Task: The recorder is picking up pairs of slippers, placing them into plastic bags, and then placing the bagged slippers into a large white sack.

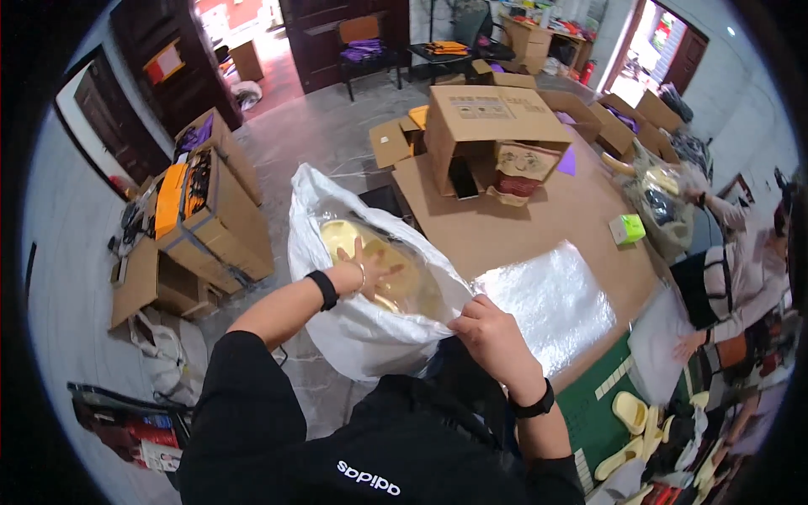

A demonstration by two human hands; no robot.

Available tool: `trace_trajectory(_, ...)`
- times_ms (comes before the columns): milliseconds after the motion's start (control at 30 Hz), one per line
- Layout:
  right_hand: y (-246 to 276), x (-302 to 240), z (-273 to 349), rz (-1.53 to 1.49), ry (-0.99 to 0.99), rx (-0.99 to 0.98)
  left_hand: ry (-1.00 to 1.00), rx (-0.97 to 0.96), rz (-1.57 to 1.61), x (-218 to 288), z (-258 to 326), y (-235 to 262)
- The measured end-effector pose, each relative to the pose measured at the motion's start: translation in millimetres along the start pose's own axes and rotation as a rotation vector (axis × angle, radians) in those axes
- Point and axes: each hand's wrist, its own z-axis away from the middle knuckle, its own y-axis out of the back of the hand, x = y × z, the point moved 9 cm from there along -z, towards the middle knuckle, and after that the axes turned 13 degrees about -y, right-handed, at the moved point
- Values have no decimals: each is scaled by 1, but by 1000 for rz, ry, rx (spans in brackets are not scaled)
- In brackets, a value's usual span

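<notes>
the pale yellow, rounded slippers [339,234], under clear plastic film [427,290], sit inside the white woven sack [353,349] beside the cardboard-covered brown counter [547,220]. the left hand [368,275] presses with spread fingers, grasping nothing; the right hand [486,332] clenches the rim. best press evenly, palm flat, keeping that rim taut.

The left hand [369,268], fingers spread, rests on plastic-wrapped pale yellow slippers [339,234] inside a white sack [349,343], whose edge the right hand [491,332] grips. On the brown tabletop [593,244] lie a shiny plastic sheet [551,303] and an open cardboard box [497,105].
</notes>
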Motion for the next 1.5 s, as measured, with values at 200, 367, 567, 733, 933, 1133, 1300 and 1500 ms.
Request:
trace_trajectory(200,16,7,31,-68,-89,147,-277,-1,49,131,-14,30)
trace_trajectory(367,6,32,46,-194,-10,226,-463,559,-84,156,-30,61)
trace_trajectory(567,29,106,117,-369,-408,495,-116,340,475,10,2,31)
trace_trajectory(733,-12,265,335,-537,-1418,789,46,906,381,57,50,136)
trace_trajectory(933,1,262,614,218,-1896,1255,-304,1329,288,206,69,211)
trace_trajectory(1133,44,177,809,580,-2562,1553,-695,1050,247,351,-5,245)
trace_trajectory(1300,104,170,855,521,-2594,1437,-799,872,277,448,-37,251)
trace_trajectory(1500,126,220,877,409,-2135,1425,-943,495,174,535,-61,224)
